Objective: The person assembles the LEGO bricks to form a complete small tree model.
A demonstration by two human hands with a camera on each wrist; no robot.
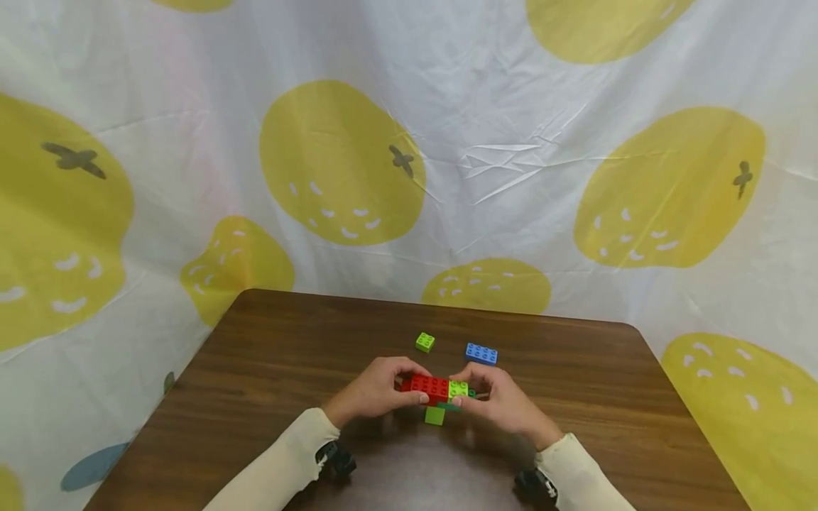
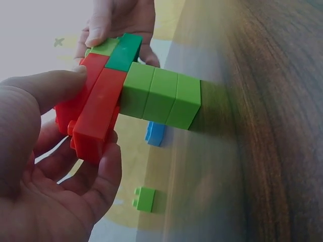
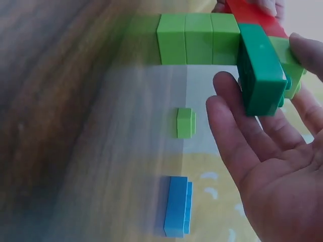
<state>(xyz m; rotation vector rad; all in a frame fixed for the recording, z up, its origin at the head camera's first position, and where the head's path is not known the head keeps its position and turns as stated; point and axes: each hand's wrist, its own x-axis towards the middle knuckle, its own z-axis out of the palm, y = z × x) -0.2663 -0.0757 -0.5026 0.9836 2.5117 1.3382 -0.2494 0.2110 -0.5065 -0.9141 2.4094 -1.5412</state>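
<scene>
both hands at work on one brick build [image 1: 441,397], low over the middle of the wooden table [image 1: 307,341].

left hand [image 1: 373,387]: we see it clamped on the red end. the thumb presses the near side of the upper red brick [image 1: 429,385]; the other fingers curl round beyond it. a lower red brick [image 2: 98,108] lies under that one and sticks out past its end.

right hand [image 1: 501,401]: clamped too, thumb and forefinger pinching the light green top brick [image 1: 457,388] from near and far sides. two of its other fingers reach out loosely beside the dark green brick [image 3: 262,70], which sits in the lower row, end to end with the lower red one. we note bare studs where the dark green end juts past the light green.

below these two rows, a light green column [image 2: 161,96] of three bricks points down to the tabletop; whether its foot touches, we cannot tell.

farther back on the table we count two loose pieces: a small light green brick [image 1: 424,342] and a longer blue brick [image 1: 481,353], the blue just beyond the right hand. both lie studs up.

surroundings: white cloth [image 1: 473,213] printed with yellow fruit behind the table; cream sleeves [image 1: 275,458] on both arms.
</scene>
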